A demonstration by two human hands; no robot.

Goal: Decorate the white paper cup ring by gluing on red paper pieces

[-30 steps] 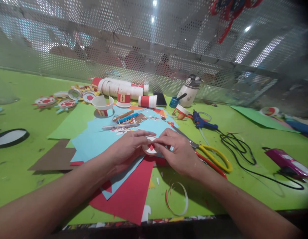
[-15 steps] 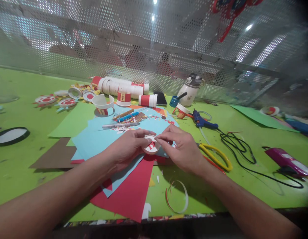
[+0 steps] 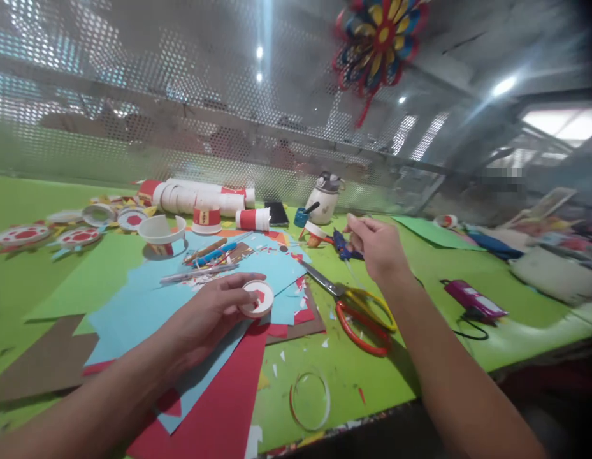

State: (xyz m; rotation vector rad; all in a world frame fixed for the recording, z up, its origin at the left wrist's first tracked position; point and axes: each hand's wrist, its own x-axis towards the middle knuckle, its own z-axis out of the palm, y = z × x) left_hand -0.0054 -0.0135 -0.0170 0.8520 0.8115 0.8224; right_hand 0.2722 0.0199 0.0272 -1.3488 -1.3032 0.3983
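I find the disc [image 3: 257, 308] above the blue sheet [image 3: 133, 299], face up, a red piece [image 3: 261, 298] on it. The left hand [image 3: 214, 309] grips it by the edge, thumb laid over the face. The right hand [image 3: 379, 245] is raised well apart from it, near the glue gun [image 3: 342, 245], fingers curled in; I cannot tell whether they hold or touch anything.

I judge the step in hand to be fixing red pieces to the disc, with glue likely wanted. If so, the next move calls for a proper grip on the gun while the left hand holds the disc level.

I note scissors [image 3: 339, 291] lying between the forearms. Farther out, a patterned disc [image 3: 25, 236] lies at left and cups [image 3: 200, 199] behind.
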